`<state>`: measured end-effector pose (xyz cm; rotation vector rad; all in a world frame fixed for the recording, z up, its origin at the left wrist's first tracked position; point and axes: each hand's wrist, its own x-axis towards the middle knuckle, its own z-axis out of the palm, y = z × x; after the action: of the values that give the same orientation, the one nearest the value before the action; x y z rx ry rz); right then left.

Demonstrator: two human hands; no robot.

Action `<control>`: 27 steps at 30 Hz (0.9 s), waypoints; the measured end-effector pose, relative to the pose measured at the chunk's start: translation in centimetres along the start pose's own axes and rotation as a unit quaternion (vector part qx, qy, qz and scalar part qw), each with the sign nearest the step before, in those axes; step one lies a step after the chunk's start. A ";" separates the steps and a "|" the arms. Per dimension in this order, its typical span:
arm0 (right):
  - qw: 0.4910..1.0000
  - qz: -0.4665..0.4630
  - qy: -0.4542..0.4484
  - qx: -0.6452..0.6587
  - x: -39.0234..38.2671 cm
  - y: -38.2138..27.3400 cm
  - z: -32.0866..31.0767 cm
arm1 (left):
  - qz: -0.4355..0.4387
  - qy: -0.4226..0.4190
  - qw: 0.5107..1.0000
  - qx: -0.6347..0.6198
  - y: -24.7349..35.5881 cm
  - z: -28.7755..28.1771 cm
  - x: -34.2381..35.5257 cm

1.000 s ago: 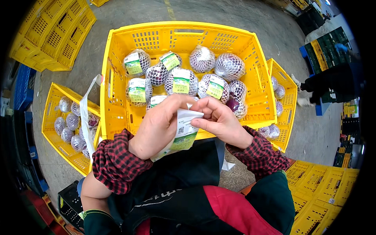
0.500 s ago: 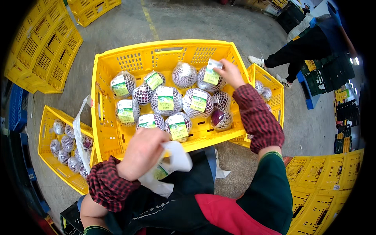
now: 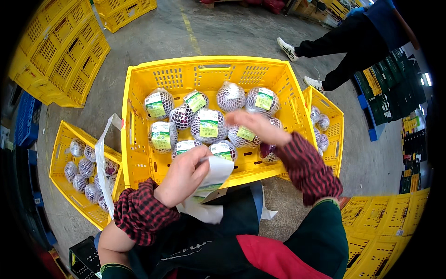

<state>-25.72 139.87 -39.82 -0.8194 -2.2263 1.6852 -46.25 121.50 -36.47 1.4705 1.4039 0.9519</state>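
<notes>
In front of me is a yellow crate [image 3: 134,139] holding several round purple vegetables in white foam nets, most with a green-and-white label. My left hand [image 3: 186,174] is closed on a strip of labels [image 3: 217,172], its white backing hanging below the crate's near edge. My right hand [image 3: 258,126] is over the crate's right half, fingers stretched toward the left and somewhat blurred, with nothing visible in them. Beneath it, a labelled netted vegetable [image 3: 241,136] is partly covered. At the far right, another netted vegetable [image 3: 263,101] bears a label on top.
Crates of unlabelled netted vegetables flank mine: a left crate [image 3: 69,139] and a right crate [image 3: 337,109]. A white strip [image 3: 103,162] hangs by the left one. Stacked yellow crates [image 3: 60,56] stand far left, more stacks [image 3: 385,218] near right. A person [image 3: 344,49] is walking at upper right.
My right hand has left the far-right netted vegetable, whose label stays on it, and moved toward the left and nearer. My left hand with the label strip has shifted slightly rightward. The other person's legs have moved.
</notes>
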 end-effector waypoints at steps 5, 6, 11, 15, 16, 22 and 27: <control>0.993 -0.082 0.002 -0.088 -5.5 -6.9 7.7 | 0.045 0.069 0.988 0.129 -0.8 -0.9 -0.6; 0.996 -0.053 0.027 -0.068 -5.4 -6.5 7.2 | 0.032 0.071 0.988 0.130 -1.1 -1.2 -1.2; 0.978 -0.034 0.206 -0.023 -0.6 -2.6 -1.4 | -0.132 0.121 0.983 -0.025 -4.4 -4.3 -4.4; 0.993 -0.104 -0.010 0.055 2.0 -3.3 3.8 | 0.011 0.155 0.986 0.066 -2.6 -3.5 -3.6; 0.990 -0.072 -0.096 0.077 1.6 -4.3 6.0 | 0.055 0.147 0.982 0.109 -2.3 -3.4 -3.3; 0.969 -0.201 -0.029 -0.143 -1.9 -6.1 8.2 | -0.001 0.120 0.981 0.150 -1.6 -3.5 -4.4; 0.960 -0.059 0.237 -0.134 3.2 -1.8 -2.8 | -0.106 0.132 0.984 0.044 -3.5 -4.7 -6.4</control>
<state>-27.42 143.60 -37.76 -1.0039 -2.1267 1.0071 -52.27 115.44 -37.99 1.2588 1.7780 0.9843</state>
